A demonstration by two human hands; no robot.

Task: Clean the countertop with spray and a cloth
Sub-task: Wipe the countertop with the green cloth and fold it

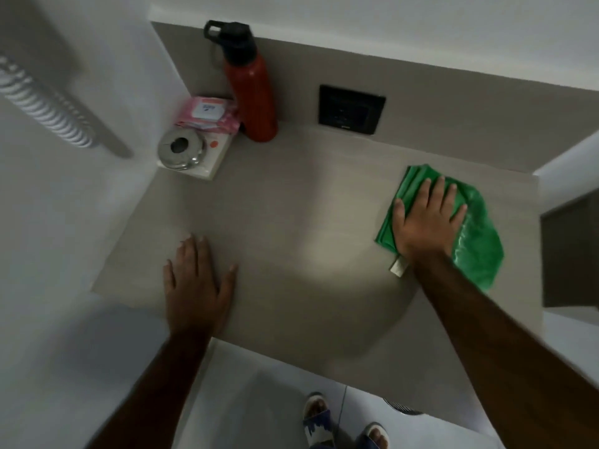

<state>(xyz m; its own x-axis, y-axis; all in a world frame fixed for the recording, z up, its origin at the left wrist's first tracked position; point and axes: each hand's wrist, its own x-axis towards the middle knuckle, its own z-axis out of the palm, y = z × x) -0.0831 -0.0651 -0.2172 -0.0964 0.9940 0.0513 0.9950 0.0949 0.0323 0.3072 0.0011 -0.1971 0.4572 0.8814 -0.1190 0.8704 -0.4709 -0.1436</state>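
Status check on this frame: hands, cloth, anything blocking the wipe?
Right hand flat on green cloth. Left hand flat on countertop, empty. Red bottle and clutter far-left corner. No spray in view.

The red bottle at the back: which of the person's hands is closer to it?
The left, narrowly. The left hand lies flat on the countertop, nearer the person than the red bottle. The right hand presses the green cloth far to the bottle's right.

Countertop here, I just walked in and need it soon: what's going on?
A person is wiping the beige countertop. Their right hand presses flat on a green cloth near the right edge, while the left hand rests flat on the bare surface. A red bottle stands in the back corner. No spray is in view.
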